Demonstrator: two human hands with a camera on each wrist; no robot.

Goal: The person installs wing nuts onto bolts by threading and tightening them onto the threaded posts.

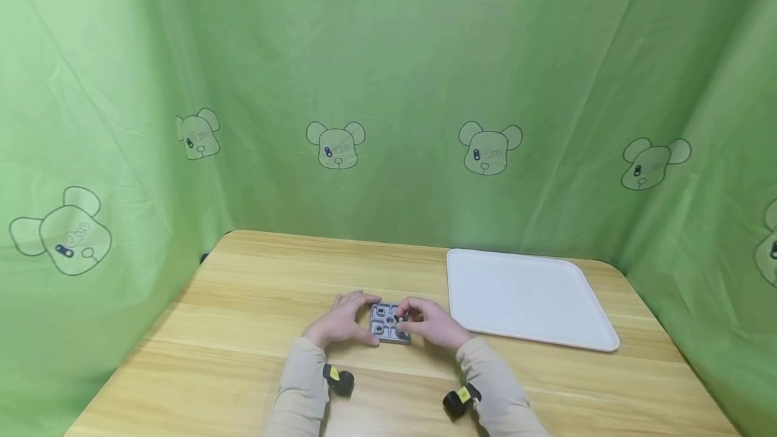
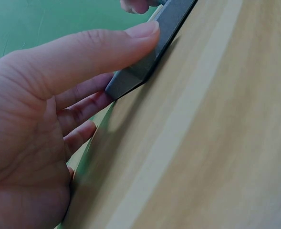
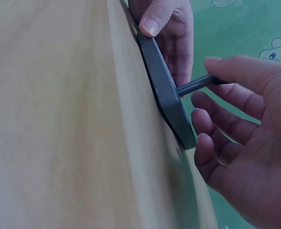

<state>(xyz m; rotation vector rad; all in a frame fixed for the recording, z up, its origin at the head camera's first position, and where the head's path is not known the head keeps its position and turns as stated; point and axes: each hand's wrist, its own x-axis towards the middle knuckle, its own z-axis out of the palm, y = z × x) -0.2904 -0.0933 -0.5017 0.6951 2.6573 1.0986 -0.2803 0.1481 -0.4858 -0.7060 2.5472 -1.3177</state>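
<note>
A square grey plate (image 1: pixel 385 322) with round recesses near its corners and a hole in its middle lies on the wooden table. My left hand (image 1: pixel 342 322) grips it from the left, thumb on the near edge and fingers at the far edge. In the left wrist view the thumb presses the dark side of the plate (image 2: pixel 152 57). From the right, my right hand (image 1: pixel 436 326) pinches a dark threaded bolt (image 3: pixel 193 86) between thumb and forefinger. The bolt stands up from the plate's upper face, its lower end right at the surface; its head is hidden by the fingers.
A white tray (image 1: pixel 528 299) lies at the back right of the table (image 1: pixel 267 268), just beyond my right hand. Green curtains (image 1: pixel 413 73) with bear-head prints hang behind the table and on both sides. Each sleeve carries a small black wrist camera.
</note>
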